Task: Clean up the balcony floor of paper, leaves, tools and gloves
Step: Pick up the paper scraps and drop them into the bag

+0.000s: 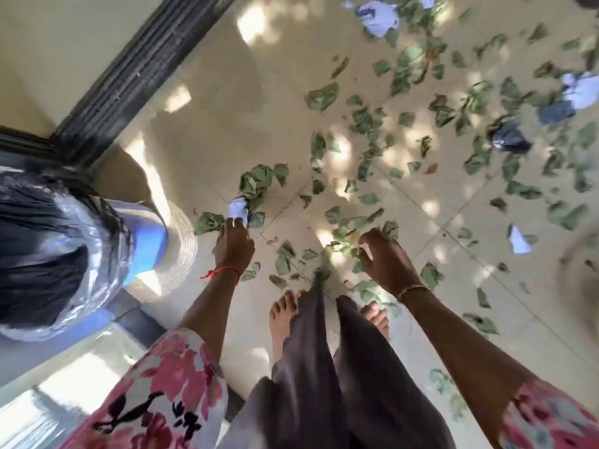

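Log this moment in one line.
left hand: touching paper ball | right hand: curled over leaves, grip unclear | bin: on left

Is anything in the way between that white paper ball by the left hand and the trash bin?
No, nothing visible blocks it. The left hand reaches the paper ball, and the lined bin stands open to its left. Only bare floor and a woven straw edge lie between.

Two hands: left hand (235, 246) and right hand (385, 257). Two bare feet (283, 315). One bin (48, 254). One straw piece (181, 247). About five paper scraps (236, 209). One dark bundle (510, 139). Dozens of leaves (324, 95), too blurred for an exact count.
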Demonstrator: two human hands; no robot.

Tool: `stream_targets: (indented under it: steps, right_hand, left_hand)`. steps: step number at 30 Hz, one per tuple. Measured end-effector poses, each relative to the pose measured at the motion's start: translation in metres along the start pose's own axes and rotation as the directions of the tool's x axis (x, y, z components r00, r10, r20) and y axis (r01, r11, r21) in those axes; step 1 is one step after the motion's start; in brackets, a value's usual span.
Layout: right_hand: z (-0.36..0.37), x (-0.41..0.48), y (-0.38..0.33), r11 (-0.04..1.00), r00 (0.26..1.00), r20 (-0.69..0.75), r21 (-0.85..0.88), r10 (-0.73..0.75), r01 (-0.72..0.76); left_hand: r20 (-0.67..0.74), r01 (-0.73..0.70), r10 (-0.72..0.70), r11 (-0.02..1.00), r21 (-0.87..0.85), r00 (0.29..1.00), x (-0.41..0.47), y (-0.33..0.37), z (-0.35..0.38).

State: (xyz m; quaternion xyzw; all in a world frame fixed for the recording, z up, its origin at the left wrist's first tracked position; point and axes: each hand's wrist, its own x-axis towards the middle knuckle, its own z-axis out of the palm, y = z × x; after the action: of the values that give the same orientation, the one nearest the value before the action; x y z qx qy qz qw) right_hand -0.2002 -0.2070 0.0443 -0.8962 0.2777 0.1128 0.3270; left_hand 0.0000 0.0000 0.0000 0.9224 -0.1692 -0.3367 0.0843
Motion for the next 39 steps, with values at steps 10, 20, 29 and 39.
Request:
stream_targets:
  steps: [10, 20, 29, 39]
  right_hand:
    - [0.045, 0.046, 0.037, 0.997, 0.993, -0.115, -0.071, 0.014, -0.022]
    - [-0.020, -0.015, 0.039, 0.947, 0.937, -0.137, 0.053, 0.320, -0.316]
    - [-0.049, -0.048, 0.165, 0.588, 0.539, -0.238, 0.368, 0.808, -0.720]
    - [-0.019, -0.028, 0.279, 0.524, 0.448, -0.376, 0.129, 0.811, -0.842]
  left_hand:
    - [-0.194, 0.062, -0.048, 0.996, 0.064, 0.980, 0.057, -0.006, 0.030]
    - [-0.090, -0.248, 0.235, 0.954, -0.168, 0.968, -0.020, 0.122, 0.009]
    - [0.243, -0.529, 0.537, 0.842, -0.104, 0.808, -0.049, 0.250, 0.087]
    - [0.298, -0.733, 0.712, 0.678, -0.056, 0.636, -0.008, 0.285, 0.156]
